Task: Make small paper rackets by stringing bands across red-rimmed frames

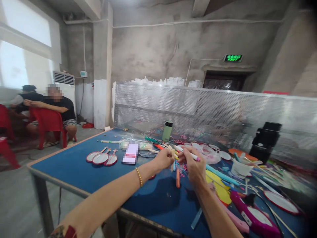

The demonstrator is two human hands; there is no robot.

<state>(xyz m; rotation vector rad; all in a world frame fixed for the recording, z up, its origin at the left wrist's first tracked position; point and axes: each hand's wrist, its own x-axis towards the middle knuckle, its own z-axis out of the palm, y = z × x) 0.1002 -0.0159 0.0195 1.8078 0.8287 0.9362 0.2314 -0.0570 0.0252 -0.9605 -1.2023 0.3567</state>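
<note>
My right hand (195,165) holds a white marker (189,153) with a magenta end, its shaft slanting across the fingers. Close to its left, my left hand (163,159) is closed in a pinch; what lies between its fingertips is too small to make out. A gold bead bracelet circles the left wrist. Just below the two hands an orange stick-like piece (178,178) lies on the blue table (158,201), beside tangled pink and blue strands (182,169). More pens and sticks are heaped behind the fingers.
Round white fans with red rims (100,158) and a phone (130,153) lie to the left. A green bottle (167,131) stands behind. On the right are a white cup (240,168), a yellow piece (219,188) and a purple device (255,213). People sit on red chairs (48,122).
</note>
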